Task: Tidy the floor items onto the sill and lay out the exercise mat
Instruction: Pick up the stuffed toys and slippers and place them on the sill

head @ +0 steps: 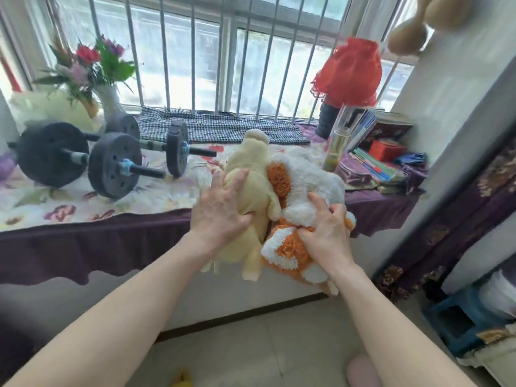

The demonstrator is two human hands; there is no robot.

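We have only one view, a wide-angle camera worn on the head, so no second view overlaps it. It looks forward and down along our two bare forearms toward the window sill (92, 210), which runs across the middle of the frame. The barred window (212, 51) fills the top and the tiled floor (251, 344) the bottom. We stand close: our left hand (220, 210) and right hand (326, 233) reach the sill's front edge. Straight lines bow near the borders.
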